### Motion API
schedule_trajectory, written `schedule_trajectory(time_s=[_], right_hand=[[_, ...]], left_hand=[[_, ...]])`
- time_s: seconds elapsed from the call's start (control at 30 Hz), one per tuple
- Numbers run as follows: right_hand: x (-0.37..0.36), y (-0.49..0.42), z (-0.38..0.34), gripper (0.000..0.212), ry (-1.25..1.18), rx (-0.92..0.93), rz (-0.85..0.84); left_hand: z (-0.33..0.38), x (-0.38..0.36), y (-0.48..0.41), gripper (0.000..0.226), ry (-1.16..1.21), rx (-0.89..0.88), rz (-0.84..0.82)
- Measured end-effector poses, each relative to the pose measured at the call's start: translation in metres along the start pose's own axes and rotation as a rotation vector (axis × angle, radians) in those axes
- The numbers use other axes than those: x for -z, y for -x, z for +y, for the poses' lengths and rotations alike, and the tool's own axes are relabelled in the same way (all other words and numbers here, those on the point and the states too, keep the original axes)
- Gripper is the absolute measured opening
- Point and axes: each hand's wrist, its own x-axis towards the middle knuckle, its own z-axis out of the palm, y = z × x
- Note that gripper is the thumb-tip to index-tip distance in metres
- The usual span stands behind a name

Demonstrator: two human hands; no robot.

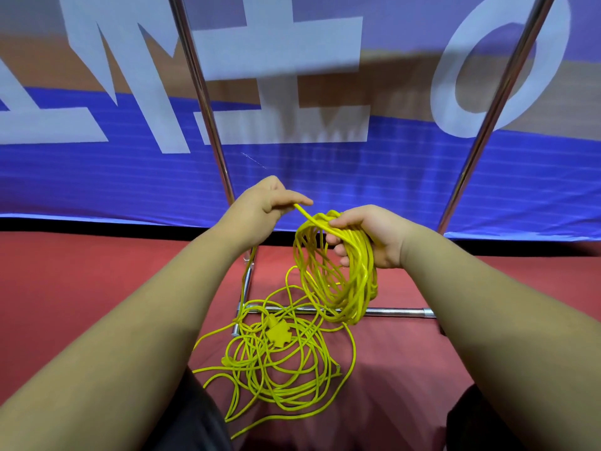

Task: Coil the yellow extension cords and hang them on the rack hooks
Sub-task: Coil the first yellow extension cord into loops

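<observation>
On red floor (81, 288), right hand (374, 236) grips the coil (338, 278) — left hand (263, 200) pinches its cord (304, 213).

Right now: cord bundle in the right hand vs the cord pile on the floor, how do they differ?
The bundle is gathered into neat stacked loops and held up by the right hand; the floor pile sprawls in loose, crossing tangles. The pile shows a multi-outlet block; the bundle shows none. Both are thin yellow cord.

Both arms outstretched, left hand (270, 198) pinching, right hand (370, 234) fisted.
</observation>
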Motion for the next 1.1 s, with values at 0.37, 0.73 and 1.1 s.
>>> schedule_trajectory(time_s=[0.37, 0.73, 1.1], right_hand=[[-0.005, -0.007, 0.004, 0.014, 0.069, 0.064, -0.057], [-0.006, -0.012, 0.004, 0.019, 0.068, 0.068, 0.004], [0.006, -0.018, 0.008, 0.034, 0.424, -0.021, 0.113]], left_hand=[[0.004, -0.023, 0.002, 0.062, 0.048, 0.235, -0.211], [0.003, -0.066, 0.001, 0.014, -0.075, 0.468, -0.126], [-0.019, -0.053, 0.003, 0.033, -0.209, 0.396, -0.376]])
